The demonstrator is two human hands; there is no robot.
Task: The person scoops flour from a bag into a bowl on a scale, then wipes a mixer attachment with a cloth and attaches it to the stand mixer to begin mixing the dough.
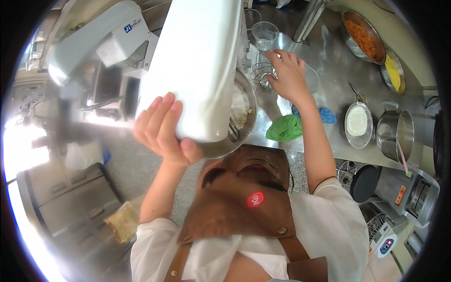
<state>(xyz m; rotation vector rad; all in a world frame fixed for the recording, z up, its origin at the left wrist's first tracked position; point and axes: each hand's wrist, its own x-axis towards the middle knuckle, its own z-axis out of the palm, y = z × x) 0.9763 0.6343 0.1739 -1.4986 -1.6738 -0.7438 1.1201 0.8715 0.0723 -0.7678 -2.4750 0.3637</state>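
My left hand point(158, 130) is wrapped around the front end of a white stand mixer head point(201, 70), with its thumb at the lower edge. Under the mixer head sits a stainless steel mixing bowl point(251, 130), partly hidden. White flour-like powder point(239, 104) and a metal beater point(233, 130) show inside it. My right hand point(290, 75) is over the steel worktable, fingers apart, just beside a wire whisk attachment point(262, 75). Whether its thumb touches the wires I cannot tell. Behind the whisk stands a clear plastic cup point(265, 33).
Green point(284, 127) and blue cloths point(327, 115) lie by my right forearm. Further right are a bowl of white powder point(356, 121), a steel pot point(389, 134), and bowls of orange point(363, 38) and yellow crumbs point(392, 73). Another mixer point(105, 38) stands left; a metal post point(310, 21) rises behind.
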